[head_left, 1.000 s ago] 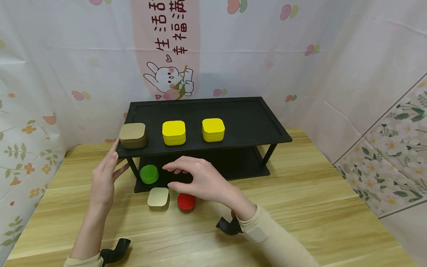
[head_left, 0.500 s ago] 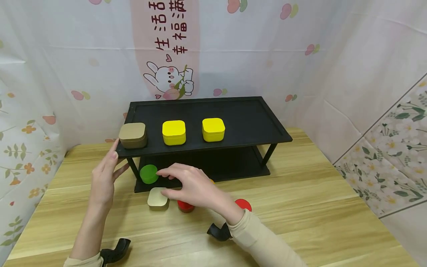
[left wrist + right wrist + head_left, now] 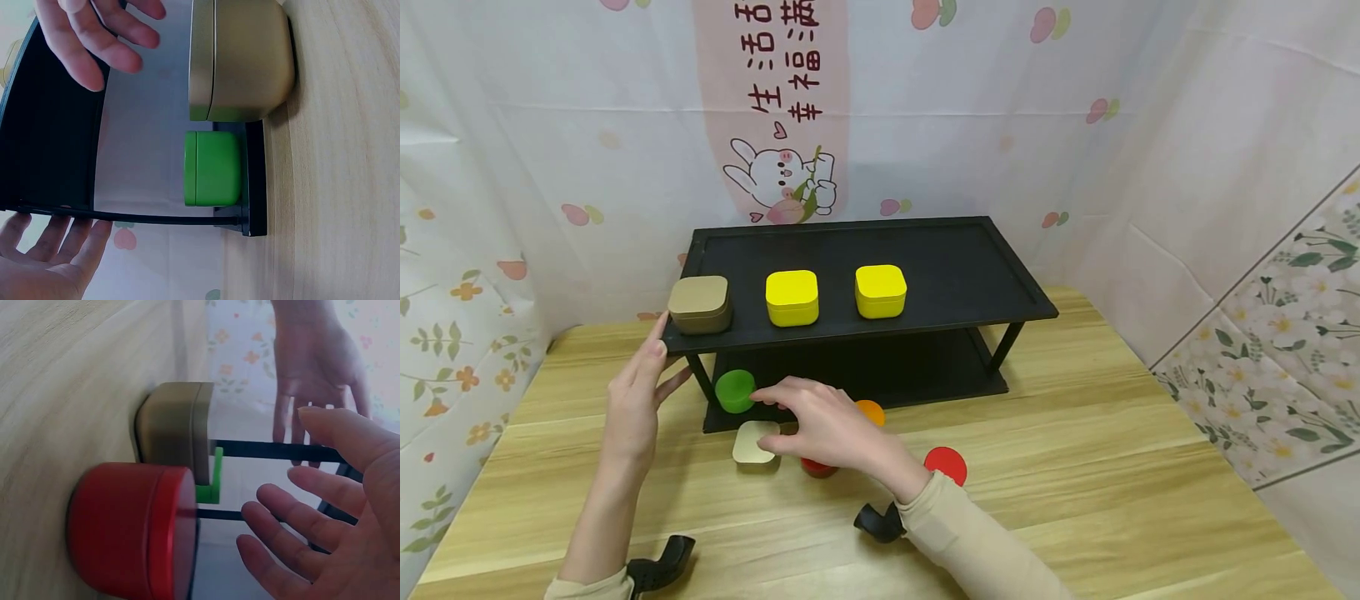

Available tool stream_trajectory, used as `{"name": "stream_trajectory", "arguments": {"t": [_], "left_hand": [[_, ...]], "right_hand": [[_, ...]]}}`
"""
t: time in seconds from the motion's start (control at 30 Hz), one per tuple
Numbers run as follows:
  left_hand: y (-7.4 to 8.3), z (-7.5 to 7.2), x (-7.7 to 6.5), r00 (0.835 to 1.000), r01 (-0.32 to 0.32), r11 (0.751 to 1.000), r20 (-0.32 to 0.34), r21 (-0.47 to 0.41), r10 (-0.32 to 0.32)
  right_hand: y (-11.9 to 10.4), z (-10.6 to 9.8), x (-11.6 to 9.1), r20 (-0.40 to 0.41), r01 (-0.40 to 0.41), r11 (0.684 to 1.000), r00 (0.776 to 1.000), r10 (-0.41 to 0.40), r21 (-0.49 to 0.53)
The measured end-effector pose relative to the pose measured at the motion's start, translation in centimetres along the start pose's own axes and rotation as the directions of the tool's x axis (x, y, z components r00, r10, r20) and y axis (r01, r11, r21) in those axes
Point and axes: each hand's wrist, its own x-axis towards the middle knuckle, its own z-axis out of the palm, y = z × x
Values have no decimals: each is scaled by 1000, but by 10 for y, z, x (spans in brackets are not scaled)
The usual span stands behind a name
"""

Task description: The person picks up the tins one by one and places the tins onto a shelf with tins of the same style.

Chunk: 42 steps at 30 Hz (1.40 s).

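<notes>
My left hand (image 3: pixel 636 398) touches the left front corner of a black two-tier rack (image 3: pixel 940 271), its fingers straight against the edge in the left wrist view. My right hand (image 3: pixel 827 423) hovers with fingers spread just above a pale gold square tin (image 3: pixel 751 442) on the table in front of the rack. Nothing is between its thumb and fingers. A round green tin (image 3: pixel 734 390) stands on the rack's lower tier at the left, close beyond the right fingertips. Partly hidden below the right hand is a red round tin (image 3: pixel 119 528).
On the rack's top stand a brown-gold square tin (image 3: pixel 700 304) and two yellow tins (image 3: pixel 792 298). Behind the right wrist are an orange round lid (image 3: pixel 871 412) and another red round tin (image 3: pixel 946 465). A printed cloth (image 3: pixel 925 108) hangs behind the rack.
My right hand has moved left and slightly down, over the pale gold tin. The orange lid and the second red tin have come into sight. The left hand has stayed put.
</notes>
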Motion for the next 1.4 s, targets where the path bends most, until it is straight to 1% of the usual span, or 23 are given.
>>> {"name": "stream_trajectory", "arguments": {"t": [0.37,0.5,0.7,1.03,1.4], "left_hand": [[0,1,0,1000,-3,1000,1,4,3],[0,1,0,1000,-3,1000,-6,2,3],[0,0,-1,1000,-11,1000,2,7,11],[0,1,-1,1000,-10,1000,-7,-3,10],[0,1,0,1000,-13,1000,0,6,13]], "right_hand": [[2,15,6,43,-33,998,998,35,-48],[1,20,8,62,-38,998,997,41,-59],[-1,27,9,90,-26,995,995,35,-91],[-2,34,11,91,-31,991,995,44,-132],[-1,40,12,97,-42,986,994,58,-161]]}}
